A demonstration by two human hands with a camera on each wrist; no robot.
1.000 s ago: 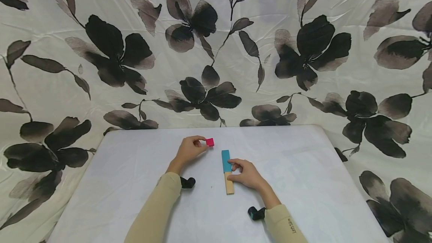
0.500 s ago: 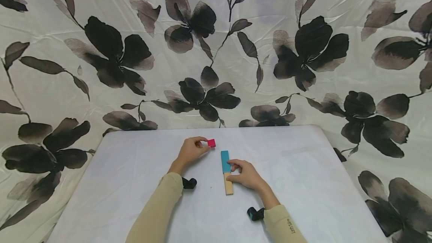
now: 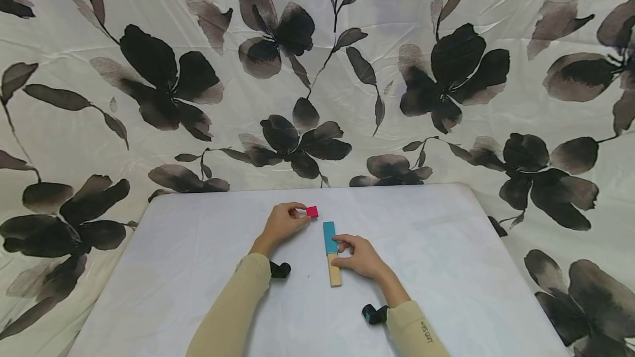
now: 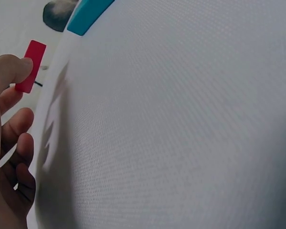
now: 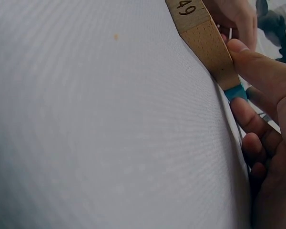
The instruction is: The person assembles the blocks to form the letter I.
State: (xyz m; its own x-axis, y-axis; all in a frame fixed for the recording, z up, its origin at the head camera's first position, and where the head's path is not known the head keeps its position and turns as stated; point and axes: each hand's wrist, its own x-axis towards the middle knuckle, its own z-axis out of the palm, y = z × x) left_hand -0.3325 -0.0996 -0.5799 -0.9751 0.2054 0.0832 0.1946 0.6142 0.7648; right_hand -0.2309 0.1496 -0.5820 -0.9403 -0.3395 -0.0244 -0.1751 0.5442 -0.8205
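Note:
In the head view my left hand [image 3: 284, 223] pinches a small red block [image 3: 312, 212] between thumb and fingertip. The left wrist view shows this red block [image 4: 32, 67] raised off the white surface, the other fingers loosely curled. Right of it, a blue block [image 3: 329, 237] and a plain wooden block [image 3: 334, 271] lie end to end. My right hand [image 3: 361, 255] rests against them, index finger on the blue one and thumb on the wooden one. Digits are engraved on the end of the wooden block [image 5: 207, 47] in the right wrist view; the fingers partly hide the blue.
A white cloth-covered table [image 3: 198, 269] lies beneath both hands. Behind it hangs a pale curtain [image 3: 367, 114] with dark flowers. Black wrist cameras sit on the inner side of the left wrist [image 3: 280, 270] and the right wrist [image 3: 373, 314].
My left hand has carried the red block slightly rightward and nearer, towards the blue block. The right hand and the two lying blocks keep their places; the head view has shifted slightly.

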